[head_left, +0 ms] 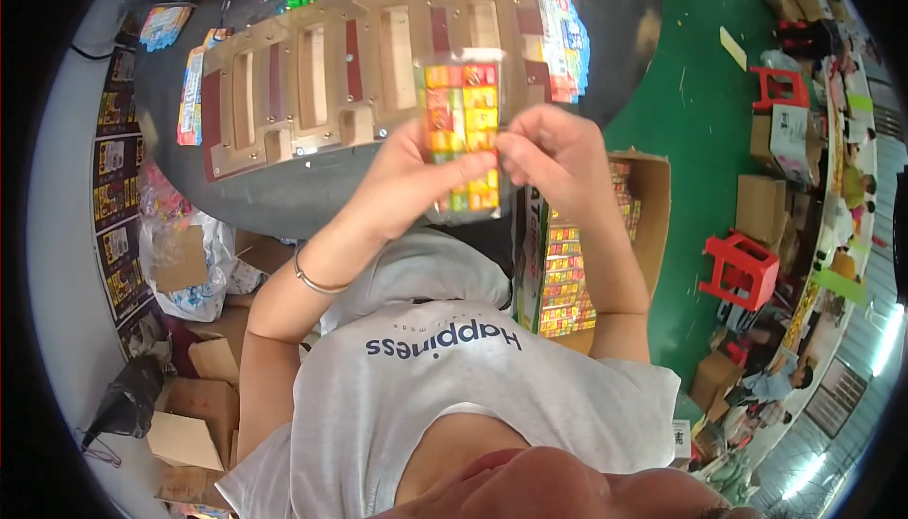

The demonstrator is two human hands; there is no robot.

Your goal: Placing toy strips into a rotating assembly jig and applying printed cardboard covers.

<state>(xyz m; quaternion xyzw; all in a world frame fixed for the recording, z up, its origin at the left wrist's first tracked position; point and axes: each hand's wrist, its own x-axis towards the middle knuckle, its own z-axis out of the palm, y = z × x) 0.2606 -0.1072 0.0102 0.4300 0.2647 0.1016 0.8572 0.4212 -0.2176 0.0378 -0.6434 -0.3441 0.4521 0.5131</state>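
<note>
In front of my chest I hold a clear-wrapped pack of small yellow, red and green boxes (462, 103). My left hand (407, 174) is closed round its lower left side, the thumb lying across its front. On the pack's right edge my right hand (553, 155) is closed in a pinch, fingertips against the wrapping. What exactly those fingertips grip is too small to make out. Just beyond the pack lies a tan wooden jig (369, 55) with long slots and dark red strips, and the pack hides part of its near edge.
Blue and white printed cards (565, 41) stick out from the jig's right end, more cards (192, 93) from its left. The black table (624, 36) has a rounded edge. A cardboard carton (653, 207) full of similar packs stands beside my right forearm. Red stools (742, 268) stand on the green floor.
</note>
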